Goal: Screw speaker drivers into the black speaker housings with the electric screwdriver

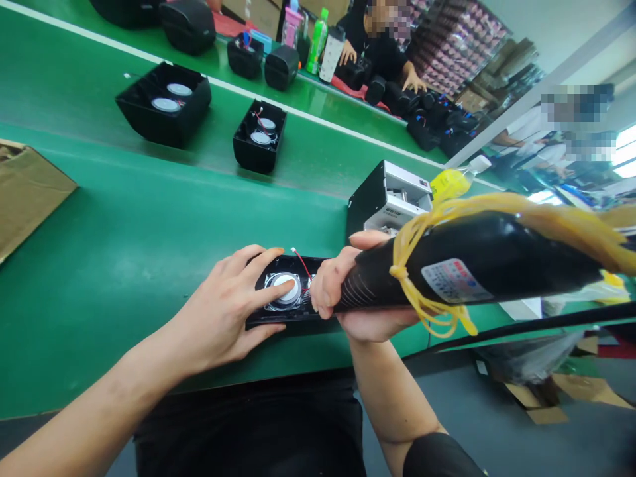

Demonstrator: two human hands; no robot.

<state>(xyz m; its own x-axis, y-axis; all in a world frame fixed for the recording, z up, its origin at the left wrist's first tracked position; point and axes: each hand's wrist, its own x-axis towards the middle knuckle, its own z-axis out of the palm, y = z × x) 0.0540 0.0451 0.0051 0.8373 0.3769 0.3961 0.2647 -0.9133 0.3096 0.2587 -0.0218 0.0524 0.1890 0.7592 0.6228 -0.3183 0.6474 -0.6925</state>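
Note:
A black speaker box (258, 317) lies on the green bench in front of me, its inner side up. A round speaker driver (285, 290) with a white back sits inside it, and a thin red wire with a white plug sticks up beside the driver. My left hand (231, 301) grips the box at its left end, one finger resting on the driver and the thumb along the near side. My right hand (342, 285) is wrapped round a black electric screwdriver (447, 258) bound with yellow rubber bands. The screwdriver's tip is hidden behind that hand, over the box's right part.
A screw feeder (390, 199) stands just beyond my right hand, a yellow-labelled bottle (454, 182) behind it. Two open speaker boxes, a larger one (166, 109) and a smaller one (258, 142), sit farther back. Cardboard (32, 192) lies left. A co-worker (377, 50) handles black housings across the bench.

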